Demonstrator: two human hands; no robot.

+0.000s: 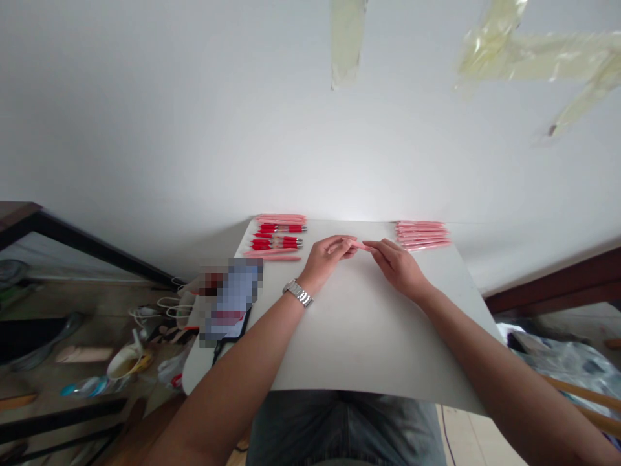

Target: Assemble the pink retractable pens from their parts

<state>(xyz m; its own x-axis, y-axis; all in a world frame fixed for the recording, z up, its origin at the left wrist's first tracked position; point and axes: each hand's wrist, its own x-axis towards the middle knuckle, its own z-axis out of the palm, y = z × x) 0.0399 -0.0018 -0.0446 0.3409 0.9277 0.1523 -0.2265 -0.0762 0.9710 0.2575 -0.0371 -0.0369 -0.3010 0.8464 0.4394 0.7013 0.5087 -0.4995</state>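
My two bare hands meet above a white table (361, 336), a little toward its far side. Between them is a slim pink stick (359, 244) — a pen or a pencil, too small to tell. My left hand (332, 254) pinches its left end, fingers curled; my right hand (398, 266) closes on its right end with thumb and fingertips. At far left lie red pens (278, 244) in rows, with more pink sticks (281, 219) beyond them. At far right sits a neat bundle of pink sticks (421, 235). A phone (233, 301) (its screen is masked) rests near the left edge, and I wear a metal watch (299, 292) on my left wrist.

To do this well, I'd judge, I should pinch lightly, keep both ends in line — no bending — and steady it with the left while the right works.
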